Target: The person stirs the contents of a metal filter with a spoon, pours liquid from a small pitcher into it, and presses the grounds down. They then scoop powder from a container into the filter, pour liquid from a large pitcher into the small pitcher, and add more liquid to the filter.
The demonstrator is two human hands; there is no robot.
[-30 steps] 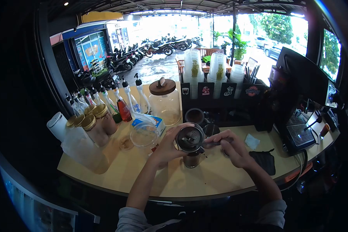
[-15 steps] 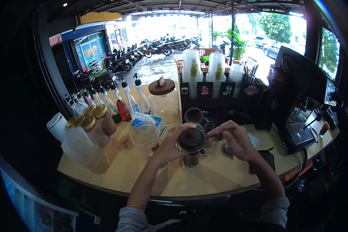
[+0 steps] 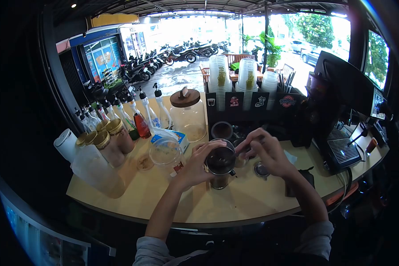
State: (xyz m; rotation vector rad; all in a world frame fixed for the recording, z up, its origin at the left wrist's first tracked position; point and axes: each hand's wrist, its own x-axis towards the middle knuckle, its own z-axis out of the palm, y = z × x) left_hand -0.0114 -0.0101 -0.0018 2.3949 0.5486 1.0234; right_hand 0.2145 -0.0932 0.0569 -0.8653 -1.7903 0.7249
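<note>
My left hand [image 3: 197, 168] is wrapped round the side of a round vessel [image 3: 221, 159] with a clear rim and a dark inside. Below it stands a clear cup [image 3: 219, 182] with brown contents; whether the two touch is hidden. My right hand [image 3: 270, 155] hovers by the vessel's right rim, its fingers bent and partly spread, slightly blurred. I see nothing held in it. A small round metal piece [image 3: 261, 168] lies on the counter under the right hand. Left of my left hand is a clear plastic tub [image 3: 166, 153].
On the counter [image 3: 164, 204] stand a wood-lidded glass jar [image 3: 188, 117], syrup bottles with pumps [image 3: 142, 126], gold-lidded jars [image 3: 103, 141] and a translucent jug [image 3: 97, 170]. Stacked plastic cups [image 3: 247, 82] rise behind. An espresso machine [image 3: 343, 150] is at right.
My right hand has lifted slightly, its index finger more bent and raised off the vessel's rim. My left hand keeps hold of the vessel almost in place.
</note>
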